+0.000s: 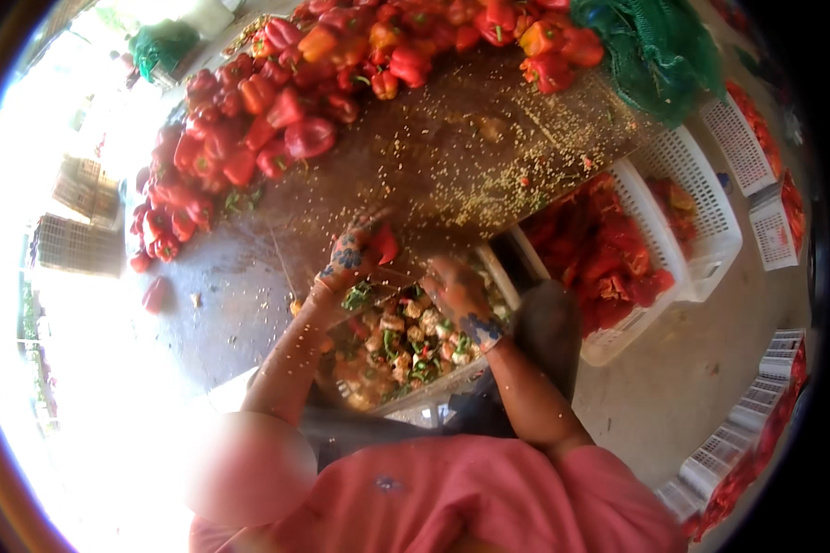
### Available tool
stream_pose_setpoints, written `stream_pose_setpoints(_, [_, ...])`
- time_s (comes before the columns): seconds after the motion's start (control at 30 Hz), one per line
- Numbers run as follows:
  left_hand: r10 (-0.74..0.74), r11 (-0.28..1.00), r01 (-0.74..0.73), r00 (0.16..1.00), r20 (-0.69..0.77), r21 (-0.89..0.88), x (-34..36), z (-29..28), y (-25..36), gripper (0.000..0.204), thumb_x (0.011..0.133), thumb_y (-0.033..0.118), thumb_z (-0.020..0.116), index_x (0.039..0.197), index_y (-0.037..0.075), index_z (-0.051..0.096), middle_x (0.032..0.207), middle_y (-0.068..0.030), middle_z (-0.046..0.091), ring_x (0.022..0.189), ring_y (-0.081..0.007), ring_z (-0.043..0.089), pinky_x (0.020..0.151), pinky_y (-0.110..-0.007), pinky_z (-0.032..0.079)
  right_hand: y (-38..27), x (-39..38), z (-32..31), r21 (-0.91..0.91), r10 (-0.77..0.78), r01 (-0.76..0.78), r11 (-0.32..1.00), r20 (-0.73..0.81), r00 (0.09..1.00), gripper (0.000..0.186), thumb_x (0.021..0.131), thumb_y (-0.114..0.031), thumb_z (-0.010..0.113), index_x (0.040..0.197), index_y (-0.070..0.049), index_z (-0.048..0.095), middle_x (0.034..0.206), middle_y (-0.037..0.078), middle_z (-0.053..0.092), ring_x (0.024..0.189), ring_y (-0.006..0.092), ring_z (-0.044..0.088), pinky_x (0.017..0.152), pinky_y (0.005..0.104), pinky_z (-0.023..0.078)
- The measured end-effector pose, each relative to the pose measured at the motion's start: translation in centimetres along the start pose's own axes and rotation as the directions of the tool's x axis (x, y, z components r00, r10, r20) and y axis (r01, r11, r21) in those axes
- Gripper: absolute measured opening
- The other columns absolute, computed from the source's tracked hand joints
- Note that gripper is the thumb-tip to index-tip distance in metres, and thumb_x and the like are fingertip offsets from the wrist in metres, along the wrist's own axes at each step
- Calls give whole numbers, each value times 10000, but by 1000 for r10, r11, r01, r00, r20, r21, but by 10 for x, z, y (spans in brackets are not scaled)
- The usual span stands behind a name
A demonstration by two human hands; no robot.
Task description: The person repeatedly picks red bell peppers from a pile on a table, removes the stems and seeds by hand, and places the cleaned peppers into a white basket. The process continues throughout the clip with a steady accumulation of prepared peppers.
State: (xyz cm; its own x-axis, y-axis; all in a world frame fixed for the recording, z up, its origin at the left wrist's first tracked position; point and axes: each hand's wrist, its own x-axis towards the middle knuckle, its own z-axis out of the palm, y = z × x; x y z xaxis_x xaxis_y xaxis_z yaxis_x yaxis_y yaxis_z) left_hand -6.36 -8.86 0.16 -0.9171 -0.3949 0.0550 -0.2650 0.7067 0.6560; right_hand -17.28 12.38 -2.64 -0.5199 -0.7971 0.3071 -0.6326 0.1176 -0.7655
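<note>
My left hand (349, 253) is closed around a red bell pepper (385, 244), held over the near edge of the brown work table (378, 180). To its right, my right hand (458, 293) has its fingers curled in. A thin line shows between the two hands, but what the right fingers grip is too blurred to name. Below both hands stands a bin holding cut-out pepper cores (401, 346), pale with seeds and green stems. Both wrists wear patterned bands or gloves in blue and grey.
Whole red peppers (286, 111) are heaped along the table's far and left sides. Pale seeds (498, 198) litter the top. At right, a white crate (664, 241) holds red pepper pieces (599, 249). Green netting (655, 60) lies at the far right; more filled crates (738, 415) line the floor.
</note>
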Motion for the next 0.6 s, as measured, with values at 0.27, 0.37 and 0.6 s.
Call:
stream_pose_setpoints(0.27, [-304,693,522,837,-456,497,46,61,27,307,932,313,455,866,82,646,983,-178,640,927,-355,611,754,-475,480,-9,6,4,139,266,-300,944,222,938,287,849,-197,645,1104,-70,607,932,150,639,873,336,624,744,433,489])
stream_pose_setpoints(0.37, [-367,736,503,859,-357,454,86,44,17,344,929,308,455,767,93,669,855,-189,660,842,-367,635,740,-483,492,7,3,11,363,217,-211,908,26,976,297,872,-154,605,1149,-51,589,816,144,598,760,296,600,659,397,479])
stream_pose_setpoints(0.6, [-162,950,208,966,-202,232,59,44,9,422,952,336,397,774,51,653,746,-191,646,749,-390,625,651,-470,474,8,14,24,156,181,-164,974,-105,978,256,909,-193,552,1036,29,572,863,185,626,778,316,611,712,364,472])
